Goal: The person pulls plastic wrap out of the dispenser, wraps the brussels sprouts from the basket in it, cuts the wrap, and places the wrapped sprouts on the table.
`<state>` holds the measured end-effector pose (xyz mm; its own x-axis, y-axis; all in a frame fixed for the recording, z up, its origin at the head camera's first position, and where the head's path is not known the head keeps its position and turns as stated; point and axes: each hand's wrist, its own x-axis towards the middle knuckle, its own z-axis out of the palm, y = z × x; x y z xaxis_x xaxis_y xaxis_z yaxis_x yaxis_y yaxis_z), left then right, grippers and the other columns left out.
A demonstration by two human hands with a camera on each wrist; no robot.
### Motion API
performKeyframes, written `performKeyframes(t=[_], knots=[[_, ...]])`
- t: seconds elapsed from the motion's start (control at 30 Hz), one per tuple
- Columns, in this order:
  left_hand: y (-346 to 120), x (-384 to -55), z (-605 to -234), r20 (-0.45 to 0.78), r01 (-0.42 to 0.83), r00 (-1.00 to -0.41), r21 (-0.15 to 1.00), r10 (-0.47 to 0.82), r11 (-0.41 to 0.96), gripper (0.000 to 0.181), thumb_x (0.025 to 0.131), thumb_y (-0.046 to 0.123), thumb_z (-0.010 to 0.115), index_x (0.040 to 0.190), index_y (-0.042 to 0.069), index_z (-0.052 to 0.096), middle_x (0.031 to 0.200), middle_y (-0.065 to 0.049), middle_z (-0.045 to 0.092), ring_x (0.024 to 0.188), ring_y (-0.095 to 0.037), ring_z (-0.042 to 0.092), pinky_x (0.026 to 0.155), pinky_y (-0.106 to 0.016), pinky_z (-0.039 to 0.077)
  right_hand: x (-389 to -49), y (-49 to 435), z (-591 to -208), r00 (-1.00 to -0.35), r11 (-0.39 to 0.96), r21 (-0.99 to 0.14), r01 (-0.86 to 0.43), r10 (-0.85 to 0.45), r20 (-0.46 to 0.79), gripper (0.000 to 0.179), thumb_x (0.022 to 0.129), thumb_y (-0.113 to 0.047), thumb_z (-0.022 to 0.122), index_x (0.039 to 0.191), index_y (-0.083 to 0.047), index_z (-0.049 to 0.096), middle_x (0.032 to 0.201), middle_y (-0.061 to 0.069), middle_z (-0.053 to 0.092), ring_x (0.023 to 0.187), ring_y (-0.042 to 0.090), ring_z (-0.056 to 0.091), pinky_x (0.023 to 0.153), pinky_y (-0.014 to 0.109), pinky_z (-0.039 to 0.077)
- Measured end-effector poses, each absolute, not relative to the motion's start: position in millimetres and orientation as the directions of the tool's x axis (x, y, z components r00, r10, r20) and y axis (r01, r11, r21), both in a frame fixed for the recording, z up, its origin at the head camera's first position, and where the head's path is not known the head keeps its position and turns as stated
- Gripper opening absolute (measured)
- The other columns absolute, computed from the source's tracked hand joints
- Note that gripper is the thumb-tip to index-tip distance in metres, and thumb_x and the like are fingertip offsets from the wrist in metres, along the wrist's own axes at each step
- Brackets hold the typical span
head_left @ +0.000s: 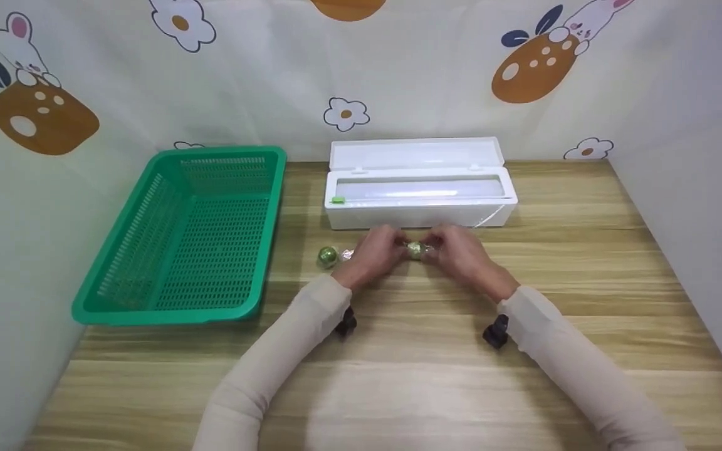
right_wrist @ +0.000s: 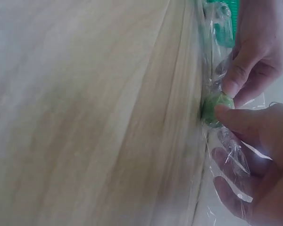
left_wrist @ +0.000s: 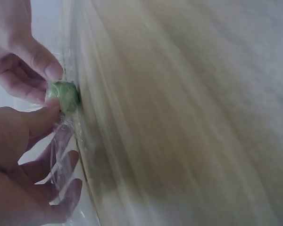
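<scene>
A small round green item (head_left: 414,250), wrapped in clear plastic film (right_wrist: 233,153), is held between both hands just in front of a white film dispenser (head_left: 420,217). My left hand (head_left: 378,250) pinches it from the left with thumb and fingers. From the other side my right hand (head_left: 461,252) pinches it, thumb against the green surface in the right wrist view. Loose film trails from both sides of the item among the fingers. Left of my left hand lies a second round green item (head_left: 327,257), shiny, with crumpled film (head_left: 348,254) beside it.
The dispenser's lid (head_left: 417,153) is raised, and a green slider (head_left: 338,200) sits at the left of its front edge. A green perforated basket (head_left: 267,238) stands on the left of the wooden table (head_left: 586,250). A patterned cloth (head_left: 423,81) hangs behind.
</scene>
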<state>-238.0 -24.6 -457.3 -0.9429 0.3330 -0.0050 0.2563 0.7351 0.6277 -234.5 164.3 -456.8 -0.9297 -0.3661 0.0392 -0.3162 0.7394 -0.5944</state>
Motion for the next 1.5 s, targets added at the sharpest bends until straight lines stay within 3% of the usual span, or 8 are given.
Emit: performKeyframes(t=[0.2, 0.57, 0.83, 0.97, 1.13, 1.23, 1.37, 1.5], knots=[[-25, -244, -457, 0.038, 0.254, -0.955, 0.615, 0.294, 0.747, 0.020, 0.084, 0.010, 0.075, 0.103, 0.007, 0.076, 0.100, -0.008, 0.078, 0.097, -0.025, 0.071, 0.089, -0.039, 0.056, -240, 164, -457, -0.930, 0.740, -0.584, -0.334, -0.360, 0.076, 0.023, 0.087, -0.017, 0.077, 0.109, -0.010, 0.077, 0.108, 0.011, 0.077, 0.100, 0.028, 0.068, 0.090, 0.047, 0.053], [-25, -252, -464, 0.055, 0.217, -0.970, 0.631, 0.236, 0.745, 0.012, 0.092, 0.013, 0.070, 0.099, 0.010, 0.078, 0.095, -0.004, 0.078, 0.083, -0.016, 0.066, 0.076, -0.033, 0.054, -250, 157, -458, -0.947, 0.772, -0.561, -0.298, -0.311, 0.074, 0.024, 0.084, -0.014, 0.080, 0.107, -0.007, 0.076, 0.120, 0.013, 0.071, 0.113, 0.033, 0.064, 0.099, 0.048, 0.050], [-21, -252, -462, 0.074, 0.190, -0.981, 0.540, 0.179, 0.820, 0.018, 0.095, 0.019, 0.067, 0.079, 0.010, 0.071, 0.075, -0.003, 0.066, 0.071, -0.017, 0.057, 0.062, -0.033, 0.046, -255, 153, -460, -0.944, 0.789, -0.520, -0.326, -0.303, 0.132, 0.023, 0.087, -0.025, 0.078, 0.106, -0.014, 0.078, 0.116, 0.010, 0.074, 0.113, 0.031, 0.066, 0.101, 0.047, 0.050], [-20, -244, -456, 0.097, 0.191, -0.982, 0.489, 0.165, 0.851, 0.017, 0.094, 0.016, 0.066, 0.081, 0.011, 0.075, 0.079, -0.005, 0.073, 0.070, -0.018, 0.062, 0.060, -0.033, 0.050, -255, 153, -458, -0.946, 0.803, -0.504, -0.318, -0.300, 0.119, 0.023, 0.086, -0.024, 0.079, 0.107, -0.014, 0.077, 0.117, 0.009, 0.074, 0.112, 0.030, 0.066, 0.101, 0.047, 0.050], [-34, -229, -441, 0.257, 0.177, -0.964, 0.423, 0.070, 0.889, 0.011, 0.090, 0.017, 0.072, 0.086, 0.012, 0.081, 0.085, -0.005, 0.079, 0.077, -0.022, 0.072, 0.071, -0.037, 0.057, -253, 153, -452, -0.943, 0.817, -0.475, -0.327, -0.310, 0.117, 0.028, 0.086, -0.018, 0.078, 0.113, -0.010, 0.075, 0.118, 0.013, 0.072, 0.110, 0.033, 0.065, 0.095, 0.049, 0.052], [-48, -225, -433, 0.337, 0.116, -0.940, 0.456, -0.050, 0.883, 0.013, 0.086, 0.022, 0.079, 0.090, 0.009, 0.079, 0.092, -0.007, 0.078, 0.090, -0.027, 0.070, 0.083, -0.039, 0.055, -254, 150, -441, -0.942, 0.815, -0.477, -0.329, -0.319, 0.105, 0.032, 0.087, -0.017, 0.076, 0.118, -0.008, 0.073, 0.114, 0.014, 0.072, 0.104, 0.032, 0.067, 0.089, 0.048, 0.055], [-65, -224, -429, 0.318, 0.016, -0.925, 0.578, -0.207, 0.816, 0.038, 0.080, 0.025, 0.085, 0.105, 0.005, 0.066, 0.110, -0.014, 0.064, 0.104, -0.029, 0.056, 0.093, -0.039, 0.051, -256, 140, -420, -0.927, 0.795, -0.484, -0.365, -0.359, 0.110, 0.029, 0.090, -0.018, 0.072, 0.117, -0.009, 0.074, 0.111, 0.013, 0.073, 0.099, 0.030, 0.070, 0.083, 0.045, 0.058], [-78, -232, -433, 0.241, 0.001, -0.943, 0.695, -0.232, 0.719, 0.073, 0.075, 0.019, 0.089, 0.135, 0.005, 0.050, 0.131, -0.018, 0.049, 0.123, -0.032, 0.048, 0.109, -0.042, 0.045, -262, 125, -403, -0.898, 0.766, -0.480, -0.429, -0.420, 0.133, 0.026, 0.092, -0.019, 0.070, 0.114, -0.007, 0.075, 0.111, 0.012, 0.073, 0.099, 0.029, 0.070, 0.084, 0.045, 0.059]])
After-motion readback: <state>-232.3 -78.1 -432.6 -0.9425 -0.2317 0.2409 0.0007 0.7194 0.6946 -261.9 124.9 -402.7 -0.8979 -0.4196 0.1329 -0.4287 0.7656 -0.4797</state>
